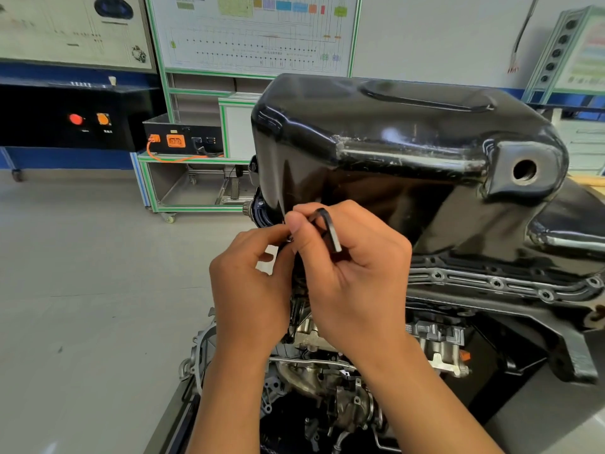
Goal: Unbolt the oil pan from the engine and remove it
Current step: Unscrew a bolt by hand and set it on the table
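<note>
So both hands are bunched up together right at the near-left corner of the oil pan [402, 152], down low where its wall drops to the flange. The right hand [353, 267] is curled around a black hex key [329, 229], the bent elbow of the key poking up between thumb and forefinger, short leg angling back down toward the palm. The left hand [252, 280] sits just beside it, thumb and fingertips pinched on something small and dark at the key's lower end. Looks like a bolt head or the key's tip, honestly can't tell which, it's tucked behind the fingers.

The pan itself is the big glossy black tub sitting upside-down on top of the engine [330, 381], directly behind and above the hands, with its long side running off to the right of the corner they're working. The drain hole [524, 170] is way over at the far right end of the pan. Along the flange [497, 283] to the right of the hands I can see a row of bolt holes or bolt heads, too small to say if they're empty.

My guess: the left-corner fastener is being spun out, right hand driving, left hand steadying. Both are equally close to it. Pan still seated, so lifting isn't up yet.
</note>
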`<act>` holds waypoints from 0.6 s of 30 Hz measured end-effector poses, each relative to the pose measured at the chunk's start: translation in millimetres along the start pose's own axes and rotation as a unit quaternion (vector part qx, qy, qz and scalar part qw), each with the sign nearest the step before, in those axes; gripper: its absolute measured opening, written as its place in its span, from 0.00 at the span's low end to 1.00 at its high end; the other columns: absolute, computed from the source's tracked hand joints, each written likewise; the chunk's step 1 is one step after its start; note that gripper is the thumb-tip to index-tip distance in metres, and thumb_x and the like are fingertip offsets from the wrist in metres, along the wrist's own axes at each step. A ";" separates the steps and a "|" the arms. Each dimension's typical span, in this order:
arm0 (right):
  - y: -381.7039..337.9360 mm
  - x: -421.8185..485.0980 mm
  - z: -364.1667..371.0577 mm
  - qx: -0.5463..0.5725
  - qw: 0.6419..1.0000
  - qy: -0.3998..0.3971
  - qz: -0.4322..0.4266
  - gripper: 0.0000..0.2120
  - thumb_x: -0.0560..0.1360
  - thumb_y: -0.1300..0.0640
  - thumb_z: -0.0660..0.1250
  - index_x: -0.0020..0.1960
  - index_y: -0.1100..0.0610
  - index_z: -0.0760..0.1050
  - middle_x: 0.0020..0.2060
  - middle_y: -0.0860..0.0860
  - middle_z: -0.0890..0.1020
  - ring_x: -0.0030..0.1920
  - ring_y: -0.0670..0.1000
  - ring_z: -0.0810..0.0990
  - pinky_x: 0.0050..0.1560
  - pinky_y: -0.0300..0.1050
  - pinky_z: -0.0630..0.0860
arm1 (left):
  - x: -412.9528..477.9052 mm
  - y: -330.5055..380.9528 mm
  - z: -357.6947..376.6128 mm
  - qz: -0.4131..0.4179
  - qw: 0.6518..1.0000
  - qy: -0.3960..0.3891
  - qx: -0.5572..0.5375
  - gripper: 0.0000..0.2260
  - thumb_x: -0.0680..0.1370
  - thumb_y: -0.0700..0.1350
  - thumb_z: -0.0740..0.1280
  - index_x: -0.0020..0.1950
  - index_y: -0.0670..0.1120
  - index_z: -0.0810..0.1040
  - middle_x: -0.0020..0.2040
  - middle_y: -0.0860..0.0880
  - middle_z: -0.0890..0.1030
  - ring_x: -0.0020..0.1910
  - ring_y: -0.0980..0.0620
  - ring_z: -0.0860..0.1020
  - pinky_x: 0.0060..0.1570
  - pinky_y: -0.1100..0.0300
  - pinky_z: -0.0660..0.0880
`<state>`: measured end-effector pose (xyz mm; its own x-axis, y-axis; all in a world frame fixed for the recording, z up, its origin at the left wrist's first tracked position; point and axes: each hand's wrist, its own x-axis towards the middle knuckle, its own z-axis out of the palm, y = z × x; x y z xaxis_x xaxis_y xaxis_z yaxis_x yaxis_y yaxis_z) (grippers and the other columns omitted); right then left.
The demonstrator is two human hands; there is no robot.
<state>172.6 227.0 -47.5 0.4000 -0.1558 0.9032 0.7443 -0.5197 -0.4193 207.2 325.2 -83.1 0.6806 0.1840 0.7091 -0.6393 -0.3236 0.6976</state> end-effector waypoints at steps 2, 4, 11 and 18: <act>-2.6 1.9 -2.0 0.009 1.000 0.024 0.000 0.05 0.77 0.64 0.71 0.44 0.62 0.84 0.35 0.51 0.82 0.37 0.45 0.79 0.39 0.34 0.73 | -0.1 3.7 -0.1 -0.013 0.999 0.018 -0.040 0.14 0.76 0.43 0.71 0.48 0.65 0.82 0.43 0.62 0.84 0.42 0.58 0.82 0.38 0.63 0.78; -5.3 2.5 -4.8 0.032 0.998 0.047 0.012 0.05 0.78 0.63 0.70 0.45 0.60 0.83 0.35 0.50 0.82 0.36 0.42 0.78 0.39 0.33 0.72 | -0.4 6.4 -0.9 -0.040 0.994 0.033 -0.094 0.14 0.76 0.41 0.72 0.49 0.62 0.83 0.44 0.60 0.85 0.44 0.55 0.84 0.43 0.62 0.80; -23.9 3.4 -28.6 0.149 0.972 0.137 0.116 0.11 0.80 0.53 0.66 0.40 0.51 0.81 0.29 0.53 0.79 0.26 0.45 0.74 0.29 0.37 0.69 | -11.3 31.6 -8.5 -0.284 0.824 0.068 -0.485 0.09 0.73 0.40 0.70 0.52 0.45 0.83 0.45 0.49 0.86 0.44 0.53 0.85 0.40 0.65 0.79; -44.6 3.6 -136.2 0.056 0.976 0.094 0.189 0.15 0.78 0.44 0.62 0.40 0.50 0.81 0.27 0.50 0.79 0.26 0.42 0.74 0.29 0.33 0.70 | -46.7 117.4 17.1 -0.303 0.829 -0.063 -0.466 0.10 0.68 0.45 0.71 0.47 0.50 0.87 0.46 0.44 0.86 0.41 0.50 0.85 0.35 0.65 0.79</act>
<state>68.0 135.3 -13.1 0.5605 -0.4755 0.6781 0.6199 -0.3021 -0.7242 106.4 262.7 -36.1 0.9725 -0.0667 0.2234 -0.1246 0.6611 0.7398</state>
